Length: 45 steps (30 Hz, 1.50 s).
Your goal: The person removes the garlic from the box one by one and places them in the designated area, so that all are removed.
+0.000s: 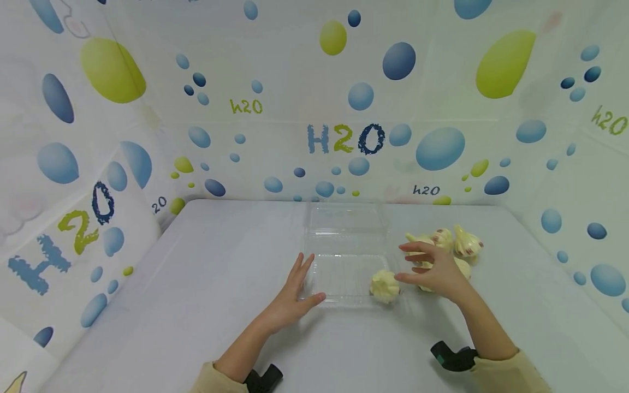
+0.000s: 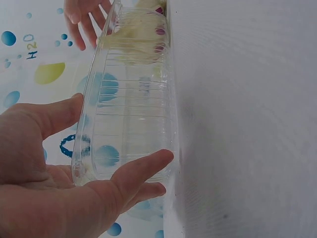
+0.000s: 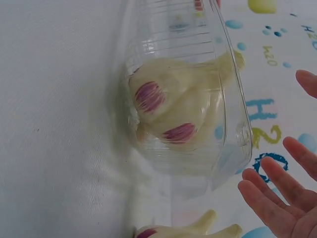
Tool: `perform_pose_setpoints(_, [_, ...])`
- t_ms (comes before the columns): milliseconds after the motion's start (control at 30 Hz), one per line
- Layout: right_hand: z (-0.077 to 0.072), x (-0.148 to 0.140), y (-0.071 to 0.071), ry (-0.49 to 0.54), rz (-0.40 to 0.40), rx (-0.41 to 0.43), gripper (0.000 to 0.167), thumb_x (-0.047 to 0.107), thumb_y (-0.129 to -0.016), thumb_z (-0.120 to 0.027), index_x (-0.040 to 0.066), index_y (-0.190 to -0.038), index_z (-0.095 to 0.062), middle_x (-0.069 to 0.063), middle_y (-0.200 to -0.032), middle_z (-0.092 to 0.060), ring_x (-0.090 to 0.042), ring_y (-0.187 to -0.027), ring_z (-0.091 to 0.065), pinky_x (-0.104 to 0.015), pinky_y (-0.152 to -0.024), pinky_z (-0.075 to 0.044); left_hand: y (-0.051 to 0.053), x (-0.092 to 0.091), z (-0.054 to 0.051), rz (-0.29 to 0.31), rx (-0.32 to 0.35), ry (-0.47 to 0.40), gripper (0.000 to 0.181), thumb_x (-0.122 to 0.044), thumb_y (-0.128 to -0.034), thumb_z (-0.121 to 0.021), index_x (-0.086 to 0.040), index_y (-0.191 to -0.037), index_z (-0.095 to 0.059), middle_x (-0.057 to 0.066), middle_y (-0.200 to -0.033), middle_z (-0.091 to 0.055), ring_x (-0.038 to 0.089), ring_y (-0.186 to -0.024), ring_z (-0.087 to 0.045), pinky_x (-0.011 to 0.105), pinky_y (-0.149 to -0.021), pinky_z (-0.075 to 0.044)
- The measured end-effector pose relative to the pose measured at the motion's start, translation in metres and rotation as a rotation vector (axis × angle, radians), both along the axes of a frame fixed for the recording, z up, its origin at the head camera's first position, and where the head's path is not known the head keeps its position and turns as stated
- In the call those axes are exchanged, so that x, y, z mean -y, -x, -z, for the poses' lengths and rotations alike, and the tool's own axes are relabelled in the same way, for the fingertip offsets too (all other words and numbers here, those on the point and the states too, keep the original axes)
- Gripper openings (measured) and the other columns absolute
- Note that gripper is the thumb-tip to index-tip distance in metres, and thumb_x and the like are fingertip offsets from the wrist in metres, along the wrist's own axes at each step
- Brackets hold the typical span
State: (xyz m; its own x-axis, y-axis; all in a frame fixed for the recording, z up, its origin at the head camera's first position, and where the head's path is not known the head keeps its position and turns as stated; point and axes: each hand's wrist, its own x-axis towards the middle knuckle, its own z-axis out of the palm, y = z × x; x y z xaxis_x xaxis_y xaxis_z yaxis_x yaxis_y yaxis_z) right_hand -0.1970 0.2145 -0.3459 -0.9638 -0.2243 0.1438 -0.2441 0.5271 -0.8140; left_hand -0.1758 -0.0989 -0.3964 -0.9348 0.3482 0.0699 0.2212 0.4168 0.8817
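Note:
A clear plastic clamshell box [image 1: 339, 278] sits on the table, its lid [image 1: 346, 218] folded back away from me. Inside, at the right end, lies one garlic bulb [image 1: 385, 286], whose purple-marked side shows through the box wall in the right wrist view [image 3: 173, 104]. My left hand [image 1: 290, 305] rests at the box's left end with fingers spread and fairly straight, the thumb by the near corner. Just right of the box, my right hand [image 1: 439, 273] hovers with parted fingers and nothing between them. It partly hides several more garlic bulbs [image 1: 468, 243] behind it.
A white tabletop [image 1: 221, 251] carries everything. Behind it and at the sides hangs a white sheet [image 1: 295, 71] printed with blue and green drops and H2O lettering. A black wrist device [image 1: 454, 357] is on my right forearm, and another [image 1: 265, 378] on my left.

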Motion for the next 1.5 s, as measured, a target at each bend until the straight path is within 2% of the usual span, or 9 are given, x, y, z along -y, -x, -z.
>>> perform_pose_setpoints(400, [0.009, 0.017, 0.005, 0.032, -0.066, 0.043, 0.059, 0.024, -0.067, -0.082, 0.005, -0.118, -0.058, -0.014, -0.123, -0.053, -0.034, -0.108, -0.054, -0.043, -0.085, -0.048, 0.000, 0.000, 0.001, 0.003, -0.008, -0.004, 0.082, -0.022, -0.0852, -0.065, -0.019, -0.148, -0.013, 0.014, -0.152, 0.007, 0.043, -0.134, -0.014, 0.059, -0.099, -0.026])
perform_pose_setpoints(567, [0.011, 0.025, 0.005, -0.003, -0.105, 0.051, 0.056, 0.024, -0.067, -0.082, 0.006, -0.116, -0.059, -0.016, -0.122, -0.054, -0.038, -0.109, -0.053, -0.044, -0.084, -0.048, 0.001, 0.000, 0.003, 0.001, 0.007, -0.010, 0.082, -0.019, -0.0854, -0.065, -0.019, -0.148, -0.012, 0.013, -0.152, 0.008, 0.043, -0.134, -0.014, 0.060, -0.099, -0.026])
perform_pose_setpoints(767, [0.011, 0.034, 0.007, -0.078, -0.134, 0.045, 0.054, 0.023, -0.069, -0.080, 0.006, -0.116, -0.060, -0.014, -0.122, -0.055, -0.038, -0.110, -0.052, -0.048, -0.085, -0.047, 0.000, 0.000, 0.002, -0.002, 0.010, -0.014, 0.082, -0.019, -0.0852, -0.065, -0.019, -0.148, -0.012, 0.014, -0.152, 0.008, 0.044, -0.134, -0.013, 0.062, -0.098, -0.025])
perform_pose_setpoints(1233, [0.021, 0.045, 0.012, -0.154, -0.135, 0.033, 0.053, 0.017, -0.067, -0.082, 0.005, -0.114, -0.062, -0.013, -0.118, -0.058, -0.037, -0.105, -0.056, -0.040, -0.077, -0.052, 0.001, 0.001, 0.001, 0.001, 0.017, -0.009, 0.080, -0.024, -0.0861, -0.064, -0.023, -0.148, -0.013, 0.011, -0.152, 0.007, 0.041, -0.135, -0.012, 0.061, -0.100, -0.022])
perform_pose_setpoints(1500, [0.028, 0.052, 0.017, -0.178, -0.167, 0.031, 0.051, 0.016, -0.066, -0.082, 0.003, -0.111, -0.062, -0.012, -0.118, -0.058, -0.035, -0.101, -0.058, -0.042, -0.081, -0.049, 0.001, 0.000, 0.001, 0.011, 0.011, -0.023, 0.080, -0.024, -0.0858, -0.065, -0.021, -0.148, -0.013, 0.011, -0.152, 0.007, 0.038, -0.136, -0.008, 0.056, -0.103, -0.022])
